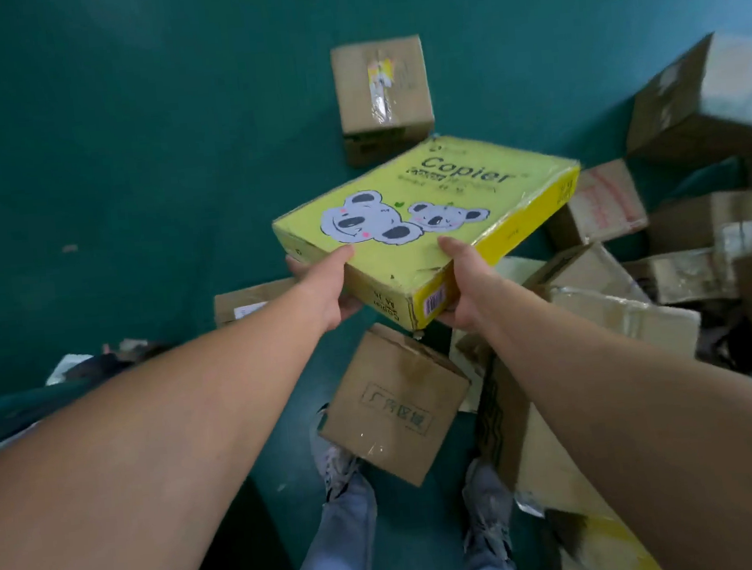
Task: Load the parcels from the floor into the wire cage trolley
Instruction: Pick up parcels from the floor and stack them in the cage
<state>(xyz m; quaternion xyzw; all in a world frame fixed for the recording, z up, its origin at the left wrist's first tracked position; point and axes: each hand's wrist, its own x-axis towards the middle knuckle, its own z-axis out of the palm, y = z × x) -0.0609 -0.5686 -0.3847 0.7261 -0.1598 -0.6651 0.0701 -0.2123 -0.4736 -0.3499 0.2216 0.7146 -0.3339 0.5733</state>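
The yellow box is up in the air in front of me, held level above the green floor and clear of the parcels below. It is flat and rectangular, made of glossy printed card with scuffed, dented edges; its lid shows two grey cartoon koalas and the word "Copier", and a small barcode label sits on the near end. My left hand has its grip on the near left corner, thumb on the lid and fingers curled underneath. My right hand has its grip on the near right corner in the same way, thumb laid flat on top.

Directly beneath the held box lies a small brown carton, plain matt cardboard with a stamped rectangle of characters, tilted on one edge near my shoes. Farther off on the floor stands another brown carton, upright, sealed with shiny clear tape. To my right a heap of cardboard boxes lies jumbled, creased and tape-wrapped, several leaning on one another. The floor looks smooth and painted, with a few pale scuffs.
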